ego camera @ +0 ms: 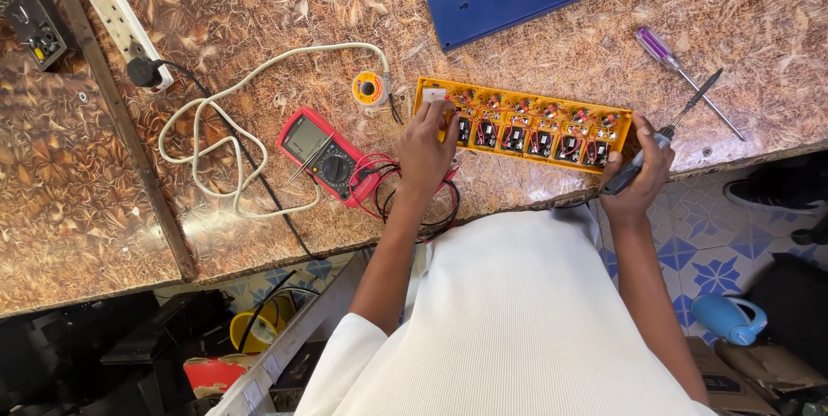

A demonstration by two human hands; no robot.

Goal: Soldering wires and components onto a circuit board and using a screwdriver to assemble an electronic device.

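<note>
A: Left hand [425, 144]?
B: Fingers curled down onto the left end of the open yellow power strip [524, 124] lying on the counter [259, 2].
A: Right hand [636, 176]?
B: Closed around a dark screwdriver [673, 127] at the strip's right end. Red multimeter [323, 157] just left, purple screwdriver [681, 75] beyond.

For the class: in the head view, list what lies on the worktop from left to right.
White power strip → coiled white cable → red multimeter → solder spool → left hand → open yellow socket strip → right hand → purple-handled screwdriver.
</note>
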